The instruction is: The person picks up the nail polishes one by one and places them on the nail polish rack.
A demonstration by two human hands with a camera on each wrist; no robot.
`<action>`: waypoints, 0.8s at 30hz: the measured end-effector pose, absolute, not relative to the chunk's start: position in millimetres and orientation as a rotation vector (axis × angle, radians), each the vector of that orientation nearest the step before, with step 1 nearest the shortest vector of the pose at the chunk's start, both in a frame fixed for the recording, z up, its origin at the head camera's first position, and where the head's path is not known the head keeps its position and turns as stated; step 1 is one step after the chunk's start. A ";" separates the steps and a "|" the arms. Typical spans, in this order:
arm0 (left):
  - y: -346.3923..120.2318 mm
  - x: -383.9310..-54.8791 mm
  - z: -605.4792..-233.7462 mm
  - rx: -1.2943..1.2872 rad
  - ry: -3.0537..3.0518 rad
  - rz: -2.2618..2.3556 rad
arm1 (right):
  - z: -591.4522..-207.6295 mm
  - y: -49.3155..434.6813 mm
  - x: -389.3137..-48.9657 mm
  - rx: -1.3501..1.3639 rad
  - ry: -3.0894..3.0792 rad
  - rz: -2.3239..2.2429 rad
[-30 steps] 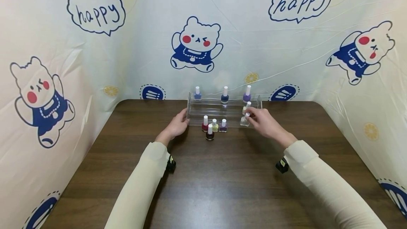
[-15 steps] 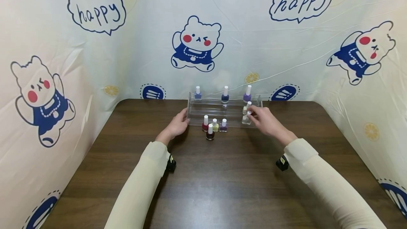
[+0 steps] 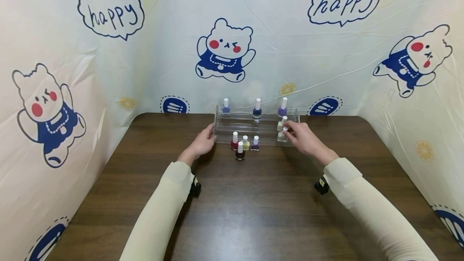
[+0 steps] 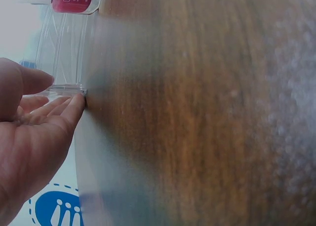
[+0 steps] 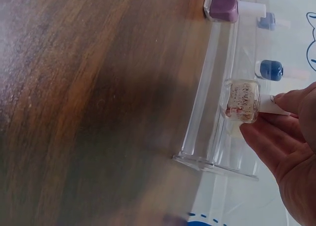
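Observation:
My right hand [image 3: 306, 139] pinches the white cap of a clear nail polish bottle [image 5: 243, 101] between thumb and fingers. The bottle is upright at the lower right of a clear tiered rack [image 3: 237, 122], close over its front tier. My left hand [image 3: 201, 142] holds the rack's left end panel, thumb on one side and fingers on the other. Just behind the clear bottle stands a pale nail polish [image 3: 280, 126], partly covered by the right fingers. Along the top tier are light blue [image 3: 226, 109], dark blue [image 3: 257, 112] and purple [image 3: 282, 111] bottles.
Before the rack's front, on the wooden table [image 3: 232, 208], stand a red polish [image 3: 234, 145], a yellow one [image 3: 246, 146], a dark purple one [image 3: 255, 146] and, nearest, a near-black one [image 3: 240, 155]. A printed cloth [image 3: 163, 51] hangs behind and at both sides.
The right hand has shifted the clear bottle slightly right and back toward the rack. My left hand keeps its hold on the rack's end panel.

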State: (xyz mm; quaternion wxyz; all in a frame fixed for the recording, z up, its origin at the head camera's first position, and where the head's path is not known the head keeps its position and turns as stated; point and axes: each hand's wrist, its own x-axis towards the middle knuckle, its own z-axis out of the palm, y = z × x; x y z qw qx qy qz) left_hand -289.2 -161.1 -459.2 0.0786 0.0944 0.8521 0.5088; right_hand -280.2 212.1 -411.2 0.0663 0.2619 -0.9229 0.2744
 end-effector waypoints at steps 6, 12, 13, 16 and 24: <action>-160.9 -289.8 -460.1 0.284 2.557 1.517 | -414.1 214.0 -281.3 0.801 -2.779 0.835; -161.2 -289.3 -459.8 0.275 2.542 1.521 | -416.5 214.6 -282.1 0.803 -2.778 0.842; -161.3 -289.3 -459.9 0.276 2.541 1.521 | -416.9 214.5 -282.4 0.803 -2.776 0.842; -161.2 -289.4 -460.1 0.275 2.541 1.521 | -418.0 214.5 -283.5 0.801 -2.775 0.847; -159.8 -288.3 -458.5 0.266 2.541 1.527 | -420.9 215.1 -286.0 0.788 -2.794 0.855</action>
